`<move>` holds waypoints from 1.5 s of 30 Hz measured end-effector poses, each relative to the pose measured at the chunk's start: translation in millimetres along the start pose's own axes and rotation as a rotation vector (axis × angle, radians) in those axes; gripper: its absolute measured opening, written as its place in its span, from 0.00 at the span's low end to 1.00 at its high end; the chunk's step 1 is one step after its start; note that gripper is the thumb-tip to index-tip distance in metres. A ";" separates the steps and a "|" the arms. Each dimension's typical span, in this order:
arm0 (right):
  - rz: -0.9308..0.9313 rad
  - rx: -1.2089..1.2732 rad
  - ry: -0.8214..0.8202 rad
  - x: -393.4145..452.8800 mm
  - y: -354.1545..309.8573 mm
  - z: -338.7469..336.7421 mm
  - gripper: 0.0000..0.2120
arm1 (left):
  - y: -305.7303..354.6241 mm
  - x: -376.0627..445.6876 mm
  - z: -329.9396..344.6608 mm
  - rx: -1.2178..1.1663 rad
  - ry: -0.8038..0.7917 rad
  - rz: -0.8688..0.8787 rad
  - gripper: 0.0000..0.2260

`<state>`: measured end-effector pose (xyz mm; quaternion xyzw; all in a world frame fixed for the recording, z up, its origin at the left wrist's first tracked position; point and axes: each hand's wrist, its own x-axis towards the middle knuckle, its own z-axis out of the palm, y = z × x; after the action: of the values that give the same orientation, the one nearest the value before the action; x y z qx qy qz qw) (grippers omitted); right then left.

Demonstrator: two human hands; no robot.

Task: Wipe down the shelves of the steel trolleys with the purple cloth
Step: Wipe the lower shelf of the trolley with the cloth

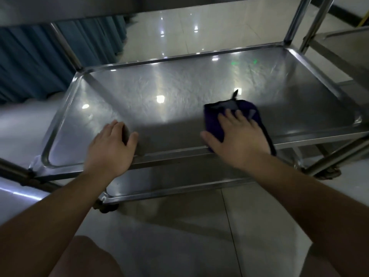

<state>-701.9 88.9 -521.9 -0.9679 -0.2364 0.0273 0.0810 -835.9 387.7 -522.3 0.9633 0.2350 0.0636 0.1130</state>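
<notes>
Head view — folded, dark purple cloth (217,120) flat on steel shelf (159,92) under right hand (237,134), fingers (226,116) spread.

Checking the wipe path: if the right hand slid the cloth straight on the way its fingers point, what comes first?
Only bare shelf lies ahead of the right hand and purple cloth; the far raised rim likely comes first.

Head camera looks down, close over trolley shelf (179,92).
</notes>
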 end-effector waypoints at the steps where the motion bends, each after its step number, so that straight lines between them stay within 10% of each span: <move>1: -0.089 0.004 0.012 -4.6 -14.7 3.6 0.49 | -0.3 0.3 0.9 -0.001 0.005 0.002 0.13; 14: -0.889 0.189 0.510 -40.6 -65.4 42.4 0.17 | -15.1 -2.9 13.9 -0.187 0.145 0.044 0.21; 18: -1.109 0.302 0.366 -62.6 -76.5 54.2 0.14 | -18.2 -10.0 10.0 -0.173 0.232 0.032 0.21; 27: -0.801 0.185 -0.325 -31.3 -81.2 149.0 0.16 | -13.3 -89.0 23.2 -0.172 0.391 0.495 0.17; 34: -0.590 0.411 -0.188 2.1 -84.1 189.8 0.21 | -73.8 -117.8 97.2 0.041 0.205 0.724 0.15; 45: -0.434 0.519 0.053 58.6 -157.4 227.4 0.15 | -199.0 -114.6 156.8 -0.091 -0.011 0.200 0.11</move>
<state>-742.0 286.4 -720.2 -0.8425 -0.4197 0.0435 0.3350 -996.6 476.6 -731.0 0.9761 0.1340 0.0800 0.1510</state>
